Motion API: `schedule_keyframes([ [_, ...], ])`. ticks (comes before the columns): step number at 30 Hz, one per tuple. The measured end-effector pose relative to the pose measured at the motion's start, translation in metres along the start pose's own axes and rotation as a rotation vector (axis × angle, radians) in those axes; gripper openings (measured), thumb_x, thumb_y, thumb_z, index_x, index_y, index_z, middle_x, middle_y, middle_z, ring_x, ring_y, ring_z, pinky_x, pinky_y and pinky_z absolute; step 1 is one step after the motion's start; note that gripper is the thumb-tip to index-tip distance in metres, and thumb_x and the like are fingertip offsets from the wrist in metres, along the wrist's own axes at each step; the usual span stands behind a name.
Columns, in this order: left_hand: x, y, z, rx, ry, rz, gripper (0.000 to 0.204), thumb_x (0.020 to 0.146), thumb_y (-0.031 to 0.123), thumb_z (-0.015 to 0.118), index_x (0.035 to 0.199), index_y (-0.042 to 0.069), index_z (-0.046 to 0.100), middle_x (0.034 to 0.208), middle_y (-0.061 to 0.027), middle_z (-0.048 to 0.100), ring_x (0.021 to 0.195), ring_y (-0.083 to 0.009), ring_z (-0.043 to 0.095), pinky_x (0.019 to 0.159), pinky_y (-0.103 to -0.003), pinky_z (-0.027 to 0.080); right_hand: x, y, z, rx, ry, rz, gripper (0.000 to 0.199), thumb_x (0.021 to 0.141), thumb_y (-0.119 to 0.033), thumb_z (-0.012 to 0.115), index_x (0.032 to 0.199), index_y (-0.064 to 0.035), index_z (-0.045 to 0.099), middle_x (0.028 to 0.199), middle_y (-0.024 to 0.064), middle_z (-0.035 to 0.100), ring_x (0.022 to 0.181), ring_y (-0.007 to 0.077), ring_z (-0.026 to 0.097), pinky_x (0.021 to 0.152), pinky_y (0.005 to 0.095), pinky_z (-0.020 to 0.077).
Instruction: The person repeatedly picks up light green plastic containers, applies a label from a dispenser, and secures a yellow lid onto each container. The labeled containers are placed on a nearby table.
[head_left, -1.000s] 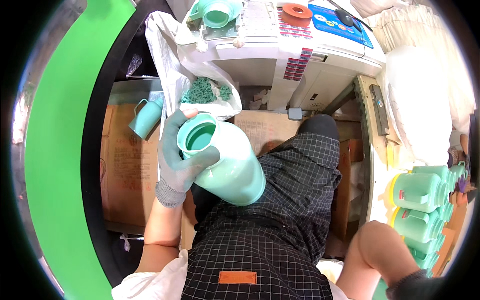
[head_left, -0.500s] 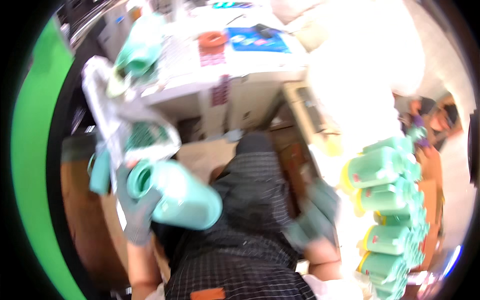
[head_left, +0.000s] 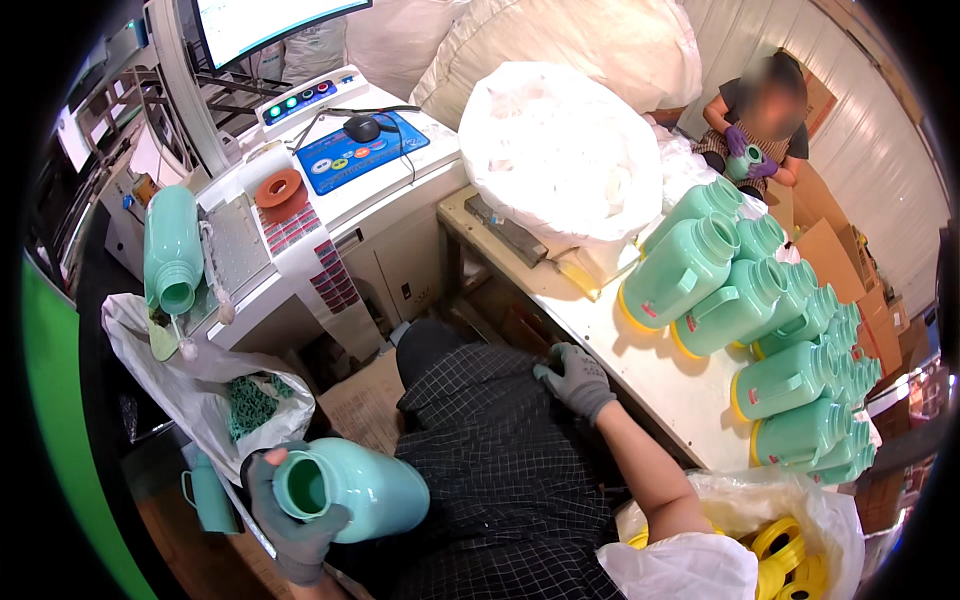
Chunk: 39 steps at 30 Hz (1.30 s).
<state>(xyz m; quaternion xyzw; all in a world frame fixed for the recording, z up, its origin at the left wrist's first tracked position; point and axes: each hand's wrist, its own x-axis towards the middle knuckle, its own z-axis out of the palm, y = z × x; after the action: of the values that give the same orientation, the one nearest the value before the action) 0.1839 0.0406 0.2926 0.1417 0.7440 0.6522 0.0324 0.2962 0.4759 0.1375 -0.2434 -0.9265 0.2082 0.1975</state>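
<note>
My left hand [head_left: 292,530], in a grey glove, grips a mint-green thermos jug shell [head_left: 375,490] near its round open mouth. The shell lies tilted across my lap, its mouth toward the left. My right hand [head_left: 582,382], gloved too, holds nothing. It hovers by the near edge of the white worktable [head_left: 640,400], thumb apart from loosely bent fingers. On that table stand several mint-green jugs [head_left: 680,270] with handles and yellow bases. At the left, another mint-green shell [head_left: 172,245] lies on the machine, its mouth facing me.
A white sack [head_left: 215,380] with green shavings hangs below the machine. A bag of yellow rings [head_left: 790,555] sits by my right elbow. A large white bag [head_left: 560,150] stands on the worktable's far end. Beyond, a person [head_left: 765,125] in purple gloves handles a green jug.
The view has swung to the right and steadied. My right hand, blurred before, is now still beside the worktable. My left hand keeps its hold on the thermos jug shell.
</note>
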Motion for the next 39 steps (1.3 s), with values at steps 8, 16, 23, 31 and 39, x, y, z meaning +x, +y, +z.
schedule_keyframes([
  [8, 0.001, -0.015, 0.043, 0.106, -0.212, 0.042, 0.085, 0.057, 0.020, 0.096, 0.129, 0.003, 0.055, 0.118, -0.0114, 0.061, 0.105, -0.0245, 0.065, 0.090, -0.039, 0.056, 0.139, -0.059, -0.112, 0.089, 0.409, -0.073, 0.028, 0.089, -0.031, 0.081, 0.099, -0.0057, 0.075, 0.102, 0.0111, 0.074, 0.095, 0.0302, 0.070, 0.084, 0.0419, 0.0553],
  [16, 0.002, -0.047, 0.034, 0.318, -0.215, 0.212, 0.085, 0.061, 0.020, 0.086, 0.137, 0.000, 0.054, 0.127, -0.0155, 0.060, 0.115, -0.0294, 0.063, 0.102, -0.043, 0.051, 0.254, -0.047, -0.107, -0.543, 0.300, -0.035, 0.030, 0.095, -0.040, 0.068, 0.104, -0.0146, 0.080, 0.114, 0.0098, 0.072, 0.106, 0.0313, 0.069, 0.089, 0.0478, 0.0564],
  [23, -0.007, -0.034, 0.037, 0.416, 0.003, 0.154, 0.101, 0.063, 0.022, 0.081, 0.153, -0.001, 0.040, 0.132, -0.0185, 0.050, 0.118, -0.0328, 0.055, 0.104, -0.046, 0.046, 0.217, -0.136, -0.077, 0.373, 0.031, 0.012, 0.029, 0.104, -0.028, 0.060, 0.126, -0.0103, 0.067, 0.102, 0.0160, 0.075, 0.092, 0.0294, 0.073, 0.080, 0.0427, 0.0588],
  [31, 0.002, -0.001, 0.049, 0.672, -0.162, 0.650, 0.038, 0.060, 0.019, 0.082, 0.089, 0.009, 0.059, 0.093, -0.0111, 0.058, 0.098, -0.0387, 0.058, 0.087, -0.049, 0.048, 0.040, -0.251, 0.000, 1.123, -1.099, 0.029, 0.036, 0.099, -0.035, 0.070, 0.117, -0.0035, 0.070, 0.096, 0.0051, 0.072, 0.078, 0.0145, 0.070, 0.064, 0.0326, 0.0569],
  [39, 0.000, -0.014, 0.032, 0.619, -0.138, 0.565, 0.038, 0.062, 0.031, 0.087, 0.074, 0.007, 0.060, 0.080, -0.0091, 0.050, 0.083, -0.0344, 0.053, 0.074, -0.045, 0.046, 0.002, -0.251, -0.029, 0.491, -0.210, -1.165, 0.038, 0.090, -0.043, 0.070, 0.113, -0.0127, 0.066, 0.105, 0.0039, 0.064, 0.097, 0.0239, 0.066, 0.083, 0.0393, 0.0538],
])
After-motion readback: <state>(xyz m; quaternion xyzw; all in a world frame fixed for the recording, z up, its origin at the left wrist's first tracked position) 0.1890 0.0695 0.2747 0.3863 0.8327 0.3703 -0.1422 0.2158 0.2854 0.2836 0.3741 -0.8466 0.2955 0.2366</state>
